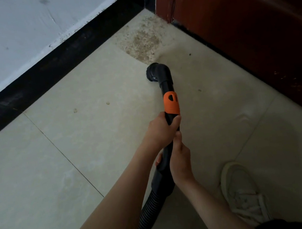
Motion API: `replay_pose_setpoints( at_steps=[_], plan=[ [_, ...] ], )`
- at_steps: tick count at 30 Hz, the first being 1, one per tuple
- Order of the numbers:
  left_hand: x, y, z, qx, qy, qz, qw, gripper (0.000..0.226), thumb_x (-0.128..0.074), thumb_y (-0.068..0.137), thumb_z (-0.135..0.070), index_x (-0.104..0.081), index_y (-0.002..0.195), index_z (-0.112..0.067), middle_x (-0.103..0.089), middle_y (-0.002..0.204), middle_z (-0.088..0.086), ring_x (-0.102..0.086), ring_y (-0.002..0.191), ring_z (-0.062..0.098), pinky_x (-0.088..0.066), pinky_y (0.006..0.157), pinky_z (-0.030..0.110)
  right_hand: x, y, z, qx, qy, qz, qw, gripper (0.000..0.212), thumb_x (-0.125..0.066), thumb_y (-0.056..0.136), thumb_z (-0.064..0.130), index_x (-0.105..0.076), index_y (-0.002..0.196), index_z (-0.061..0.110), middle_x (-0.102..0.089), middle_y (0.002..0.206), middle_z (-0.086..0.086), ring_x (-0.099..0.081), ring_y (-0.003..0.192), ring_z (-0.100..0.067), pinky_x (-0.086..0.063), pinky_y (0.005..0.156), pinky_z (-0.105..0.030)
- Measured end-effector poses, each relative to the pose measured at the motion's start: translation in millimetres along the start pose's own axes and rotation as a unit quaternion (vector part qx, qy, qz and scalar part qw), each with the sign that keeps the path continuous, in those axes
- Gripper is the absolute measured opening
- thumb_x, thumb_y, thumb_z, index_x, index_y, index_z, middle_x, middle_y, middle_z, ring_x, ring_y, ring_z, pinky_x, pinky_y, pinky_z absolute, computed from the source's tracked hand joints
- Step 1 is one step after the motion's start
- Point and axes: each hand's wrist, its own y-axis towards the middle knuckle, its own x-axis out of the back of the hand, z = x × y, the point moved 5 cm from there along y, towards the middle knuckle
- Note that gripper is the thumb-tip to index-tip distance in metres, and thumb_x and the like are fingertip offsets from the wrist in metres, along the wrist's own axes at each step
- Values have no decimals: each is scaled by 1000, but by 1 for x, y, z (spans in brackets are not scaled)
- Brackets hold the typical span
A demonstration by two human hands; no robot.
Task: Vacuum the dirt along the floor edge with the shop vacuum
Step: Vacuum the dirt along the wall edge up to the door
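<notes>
A black vacuum wand with an orange collar points toward the corner. Its round brush nozzle sits just short of a patch of brown dirt spread on the tile floor near the corner. My left hand grips the wand just below the orange collar. My right hand grips the wand's handle lower down, right behind the left. A ribbed black hose runs from the handle back between my forearms.
A black baseboard under a white wall runs along the left. A dark red wooden door stands on the right, meeting the baseboard at the corner. My right foot in a white sneaker stands on the tile at lower right.
</notes>
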Motion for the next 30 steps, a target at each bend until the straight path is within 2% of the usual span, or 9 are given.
replay_pose_setpoints(
  at_steps=[5, 9, 11, 15, 18, 20, 25, 27, 30],
  plan=[
    [-7, 4, -8, -7, 22, 27, 999, 38, -45, 97, -42, -50, 114, -9, -57, 97, 8, -55, 86, 24, -42, 73, 29, 5, 2, -2, -4, 26, -17, 1000, 55, -31, 102, 43, -59, 87, -3, -54, 50, -11, -53, 39, -19, -45, 42, -25],
    [2, 12, -12, -5, 36, 32, 999, 36, -45, 97, -40, -51, 113, -8, -53, 91, 5, -51, 81, 21, -36, 70, 27, -3, 9, 5, 4, 25, -18, 1000, 57, -30, 102, 45, -59, 85, -2, -53, 50, -14, -53, 39, -21, -46, 43, -27],
    [9, 16, -14, -5, 38, 25, 999, 36, -45, 98, -40, -51, 113, -8, -52, 90, 5, -51, 82, 22, -35, 69, 26, -9, 15, 9, 4, 25, -14, 1000, 57, -30, 102, 44, -59, 86, -2, -53, 48, -13, -53, 39, -21, -46, 43, -26],
    [23, 25, -14, 0, 46, 5, 999, 36, -44, 98, -40, -52, 110, -8, -53, 93, 7, -56, 95, 28, -35, 70, 26, -21, 25, 16, 0, 37, 0, 999, 54, -32, 102, 45, -59, 85, 2, -53, 48, -12, -52, 38, -21, -46, 42, -26],
    [36, 32, -10, 8, 41, -10, 999, 39, -44, 97, -41, -53, 111, -6, -60, 101, 13, -58, 99, 31, -37, 71, 28, -33, 32, 19, -5, 24, 13, 1000, 54, -32, 102, 45, -59, 82, 3, -54, 47, -10, -53, 38, -19, -46, 42, -26],
    [45, 37, -6, 16, 32, -19, 999, 39, -45, 97, -40, -54, 111, -5, -62, 105, 15, -58, 98, 31, -39, 73, 29, -42, 38, 21, -7, 17, 20, 1000, 55, -32, 102, 46, -59, 82, 2, -54, 47, -10, -53, 37, -19, -46, 42, -25],
    [74, 56, -1, 33, 21, -39, 998, 37, -44, 98, -38, -55, 110, -5, -59, 98, 13, -56, 89, 29, -39, 73, 29, -73, 56, 31, -13, 18, 48, 999, 56, -34, 101, 49, -58, 83, 3, -55, 52, -13, -54, 41, -23, -49, 48, -30],
    [86, 65, -1, 39, 19, -43, 998, 37, -43, 98, -37, -56, 110, -4, -58, 98, 13, -55, 88, 28, -39, 74, 30, -83, 66, 37, -15, 7, 58, 998, 55, -33, 101, 49, -56, 82, 4, -54, 53, -13, -54, 41, -22, -49, 46, -27],
    [105, 80, -1, 45, 20, -51, 997, 39, -42, 99, -37, -56, 112, -3, -61, 106, 17, -58, 96, 31, -41, 78, 32, -99, 81, 47, -22, 6, 71, 997, 51, -33, 101, 50, -55, 82, 7, -55, 54, -12, -54, 42, -22, -49, 47, -26]
  ],
)
